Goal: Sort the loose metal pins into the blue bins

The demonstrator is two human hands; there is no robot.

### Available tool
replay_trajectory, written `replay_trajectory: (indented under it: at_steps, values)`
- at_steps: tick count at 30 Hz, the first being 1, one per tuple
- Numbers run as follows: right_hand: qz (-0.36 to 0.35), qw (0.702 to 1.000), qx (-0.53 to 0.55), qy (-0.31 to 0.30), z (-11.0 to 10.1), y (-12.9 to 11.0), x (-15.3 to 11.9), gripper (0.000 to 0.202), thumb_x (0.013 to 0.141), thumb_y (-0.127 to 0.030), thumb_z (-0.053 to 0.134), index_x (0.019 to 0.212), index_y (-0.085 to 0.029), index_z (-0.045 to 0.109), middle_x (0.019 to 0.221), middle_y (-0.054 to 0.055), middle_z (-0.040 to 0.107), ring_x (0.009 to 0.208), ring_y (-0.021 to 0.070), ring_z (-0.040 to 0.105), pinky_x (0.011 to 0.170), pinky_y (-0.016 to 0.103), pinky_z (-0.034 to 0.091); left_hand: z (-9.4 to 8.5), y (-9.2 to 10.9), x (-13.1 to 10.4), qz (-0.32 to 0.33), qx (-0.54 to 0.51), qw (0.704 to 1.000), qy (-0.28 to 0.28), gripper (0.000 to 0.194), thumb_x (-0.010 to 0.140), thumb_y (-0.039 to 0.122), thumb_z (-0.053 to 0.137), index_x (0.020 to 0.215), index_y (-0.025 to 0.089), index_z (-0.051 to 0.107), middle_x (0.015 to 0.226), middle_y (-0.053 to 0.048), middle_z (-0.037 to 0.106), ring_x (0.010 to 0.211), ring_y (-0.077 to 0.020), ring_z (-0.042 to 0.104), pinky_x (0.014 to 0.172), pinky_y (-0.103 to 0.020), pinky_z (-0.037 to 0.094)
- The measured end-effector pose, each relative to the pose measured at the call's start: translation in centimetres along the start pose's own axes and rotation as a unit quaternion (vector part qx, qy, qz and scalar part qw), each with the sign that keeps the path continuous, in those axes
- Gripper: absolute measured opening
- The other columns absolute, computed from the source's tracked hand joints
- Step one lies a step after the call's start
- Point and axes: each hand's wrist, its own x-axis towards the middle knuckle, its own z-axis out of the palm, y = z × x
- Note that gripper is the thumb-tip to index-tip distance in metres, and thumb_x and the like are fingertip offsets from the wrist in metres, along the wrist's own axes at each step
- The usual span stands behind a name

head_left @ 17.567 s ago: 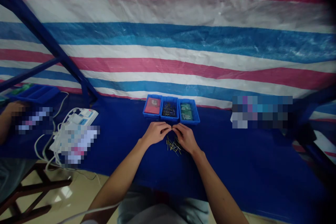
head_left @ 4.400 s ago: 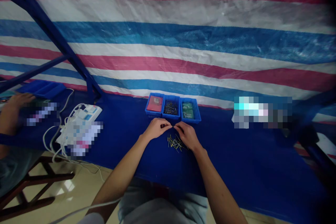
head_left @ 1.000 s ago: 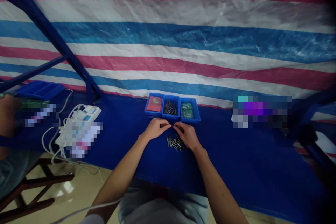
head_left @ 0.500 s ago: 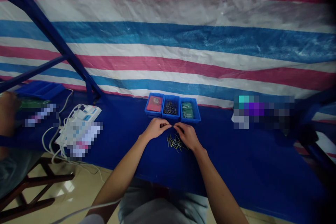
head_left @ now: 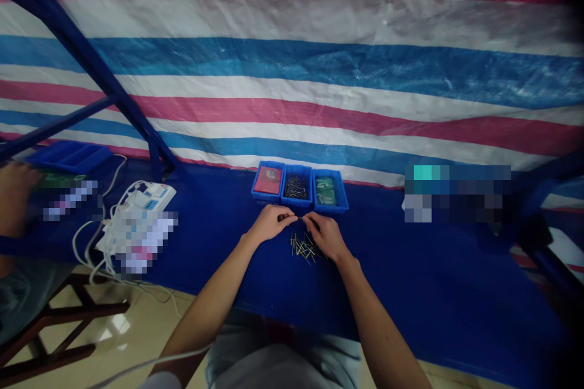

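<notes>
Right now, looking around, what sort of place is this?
Likely a makeshift workshop: three small blue bins and a pile of thin metal pieces sit on a blue table, with striped plastic sheeting rising behind it like a wall.

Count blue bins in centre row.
3, side by side: left bin with a red item, middle bin with slender dark pieces, right bin with green pieces. None looks hidden.

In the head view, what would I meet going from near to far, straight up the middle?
The lap, the pile of thin metal pieces, a small piece pinched between left hand and right hand, the middle blue bin, the striped sheet.
</notes>
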Motion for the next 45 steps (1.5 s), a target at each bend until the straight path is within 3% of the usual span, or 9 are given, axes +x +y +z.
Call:
replay_trajectory:
  at_steps: [6,18,34,45]
  values:
    - [0.012,1.000,0.006,0.023,0.62,0.57,-0.03,0.024,0.096,-0.043,0.057,0.107,-0.024,0.066,0.071,0.000,0.068,0.060,0.0170,0.061,0.057,0.026,0.042,-0.17,0.06,-0.01,0.005,0.005,1.000,-0.004,0.029,0.095,0.039,0.059,0.085,0.016,0.073,0.067,-0.001,0.067,0.058,-0.0117,0.055,0.060,-0.022,0.040]
    - [-0.013,1.000,0.020,0.014,0.59,0.49,0.13,0.021,0.100,-0.035,0.051,0.100,-0.024,0.069,0.094,0.003,0.074,0.081,0.0197,0.069,0.071,0.027,0.046,-0.01,-0.15,0.00,0.004,-0.001,1.000,-0.004,0.028,0.094,0.039,0.060,0.084,0.015,0.073,0.066,0.000,0.067,0.056,-0.0107,0.055,0.059,-0.021,0.039]
    - [0.001,1.000,-0.009,-0.006,0.20,0.20,0.06,0.032,0.104,-0.036,0.043,0.081,-0.022,0.061,0.069,0.000,0.065,0.064,0.0164,0.062,0.064,0.025,0.041,0.05,-0.27,-0.02,0.003,0.008,1.000,0.000,0.028,0.093,0.039,0.061,0.085,0.016,0.074,0.066,0.000,0.066,0.058,-0.0113,0.054,0.059,-0.021,0.039]
    - [-0.035,0.999,0.022,0.024,1.05,0.89,0.02,0.018,0.098,-0.032,0.056,0.101,-0.025,0.072,0.096,0.003,0.075,0.085,0.0203,0.070,0.075,0.029,0.051,-0.03,0.23,-0.19,0.006,0.032,0.999,-0.016,0.024,0.093,0.036,0.061,0.092,0.018,0.075,0.074,-0.001,0.070,0.061,-0.0120,0.057,0.061,-0.022,0.041]
